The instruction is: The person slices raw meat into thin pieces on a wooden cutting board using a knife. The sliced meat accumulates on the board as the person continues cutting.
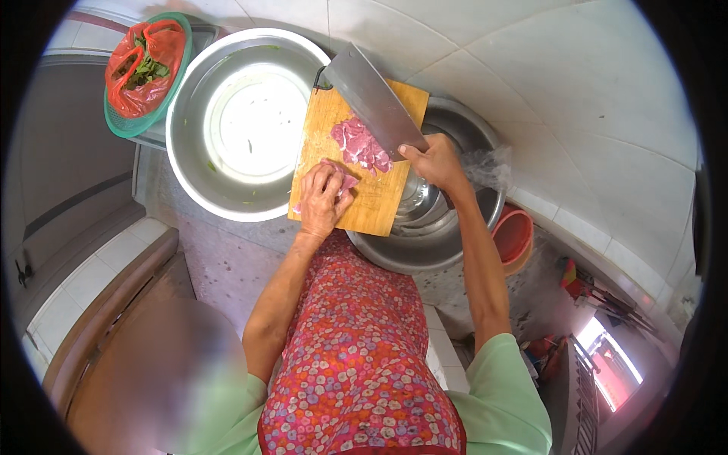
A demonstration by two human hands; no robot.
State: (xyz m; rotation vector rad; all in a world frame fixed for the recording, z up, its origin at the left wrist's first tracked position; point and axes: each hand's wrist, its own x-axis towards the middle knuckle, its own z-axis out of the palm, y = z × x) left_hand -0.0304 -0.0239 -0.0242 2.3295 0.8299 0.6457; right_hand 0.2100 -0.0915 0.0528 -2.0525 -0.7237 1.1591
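A wooden cutting board point(379, 205) rests over the edge of a dark steel basin, with sliced red meat point(358, 142) near its middle. My right hand point(431, 161) grips a large cleaver point(371, 97) by its lower end, the blade lying diagonally above the board's upper right, beside the sliced pile. My left hand point(321, 196) is closed over another piece of meat point(345, 180) on the board's lower left, fingers curled, partly hiding it.
A wide steel basin point(189, 182) sits left of the board, a dark one point(444, 250) under it. A green basket point(117, 121) holding a red bag of leafy greens is upper left. Red and orange containers point(512, 235) stand right, beside the tiled wall point(576, 114).
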